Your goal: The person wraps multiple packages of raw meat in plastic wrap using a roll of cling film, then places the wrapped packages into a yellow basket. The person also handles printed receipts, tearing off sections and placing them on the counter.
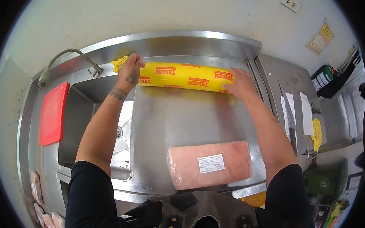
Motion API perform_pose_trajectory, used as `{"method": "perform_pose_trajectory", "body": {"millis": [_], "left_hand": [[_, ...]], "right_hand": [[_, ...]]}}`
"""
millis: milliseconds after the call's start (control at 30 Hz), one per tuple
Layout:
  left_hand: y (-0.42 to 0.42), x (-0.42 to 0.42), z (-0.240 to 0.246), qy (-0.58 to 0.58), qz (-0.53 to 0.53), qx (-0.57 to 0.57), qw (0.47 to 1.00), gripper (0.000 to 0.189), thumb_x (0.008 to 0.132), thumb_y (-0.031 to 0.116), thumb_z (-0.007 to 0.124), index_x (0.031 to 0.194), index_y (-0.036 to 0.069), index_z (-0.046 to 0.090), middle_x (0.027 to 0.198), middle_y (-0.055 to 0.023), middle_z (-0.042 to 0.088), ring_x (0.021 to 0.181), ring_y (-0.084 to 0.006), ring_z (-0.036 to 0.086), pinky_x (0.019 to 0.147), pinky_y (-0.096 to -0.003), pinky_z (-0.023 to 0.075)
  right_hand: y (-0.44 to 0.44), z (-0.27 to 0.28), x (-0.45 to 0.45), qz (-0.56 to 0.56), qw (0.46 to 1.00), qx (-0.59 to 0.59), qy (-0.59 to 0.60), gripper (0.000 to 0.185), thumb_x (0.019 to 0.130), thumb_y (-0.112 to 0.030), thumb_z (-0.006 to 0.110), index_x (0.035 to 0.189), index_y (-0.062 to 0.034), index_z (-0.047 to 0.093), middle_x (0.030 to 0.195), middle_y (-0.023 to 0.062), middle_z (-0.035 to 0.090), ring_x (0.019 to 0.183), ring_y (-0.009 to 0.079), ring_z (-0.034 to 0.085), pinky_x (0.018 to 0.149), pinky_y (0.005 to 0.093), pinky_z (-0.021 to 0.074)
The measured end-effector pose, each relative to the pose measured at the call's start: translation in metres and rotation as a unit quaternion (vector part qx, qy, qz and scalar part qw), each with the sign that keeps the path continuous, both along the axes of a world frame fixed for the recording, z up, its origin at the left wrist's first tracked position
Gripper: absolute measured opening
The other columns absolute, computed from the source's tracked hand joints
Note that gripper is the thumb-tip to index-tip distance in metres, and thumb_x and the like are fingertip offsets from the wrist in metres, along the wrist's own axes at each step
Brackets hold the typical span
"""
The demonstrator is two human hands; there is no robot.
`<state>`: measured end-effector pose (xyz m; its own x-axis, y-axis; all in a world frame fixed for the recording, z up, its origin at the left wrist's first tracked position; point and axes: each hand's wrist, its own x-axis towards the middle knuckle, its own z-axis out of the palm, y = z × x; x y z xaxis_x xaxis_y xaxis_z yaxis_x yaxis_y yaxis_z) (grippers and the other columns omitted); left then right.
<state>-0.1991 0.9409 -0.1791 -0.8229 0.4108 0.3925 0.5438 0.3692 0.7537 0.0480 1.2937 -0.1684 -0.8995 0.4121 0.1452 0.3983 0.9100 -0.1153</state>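
A large yellow roll (178,77) with red Trigem print, apparently plastic film, lies lengthwise at the back of the steel worktop (157,119). At its left end is my left hand (131,70), holding it with the fingers curled over. My right hand (241,84) grips the right end, thumb in front and fingers over the top. Between my forearms and close to my body lies a pink block of meat (186,167) in clear film, apart from both hands. A white label (211,163) with writing sits on top of it.
Left of the worktop are a steel sink (78,124), a flexible tap (66,51) and a red cutting board (53,114). Wrapped meat packs (36,187) lie at lower left. A yellow cloth (119,64) is behind my left hand. Papers (306,113) are on the steel surface at right.
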Motion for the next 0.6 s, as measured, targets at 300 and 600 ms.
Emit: {"method": "perform_pose_trajectory", "body": {"millis": [300,600], "left_hand": [[-0.023,0.038,-0.003,-0.022,-0.031,0.043,0.998,0.011,0.105,0.015,0.053,0.102,0.005,0.058,0.087,-0.0049,0.062,0.085,-0.0153,0.057,0.085,-0.029,0.0461],[-0.057,0.078,-0.032,-0.124,-0.114,0.143,0.975,0.007,0.107,0.013,0.051,0.104,0.007,0.054,0.097,-0.0026,0.06,0.097,-0.0128,0.055,0.097,-0.0267,0.0415]], "right_hand": [[-0.061,-0.01,-0.046,0.153,0.978,-0.036,0.136,0.061,0.086,-0.035,0.076,0.14,-0.0127,0.06,0.136,0.0099,0.06,0.134,0.0328,0.049,0.113,0.0494,0.0368],[-0.122,-0.001,-0.091,0.248,0.968,0.014,0.023,0.023,0.09,-0.018,0.068,0.111,-0.0094,0.071,0.116,0.0109,0.066,0.117,0.0322,0.058,0.102,0.0456,0.0456]]}}
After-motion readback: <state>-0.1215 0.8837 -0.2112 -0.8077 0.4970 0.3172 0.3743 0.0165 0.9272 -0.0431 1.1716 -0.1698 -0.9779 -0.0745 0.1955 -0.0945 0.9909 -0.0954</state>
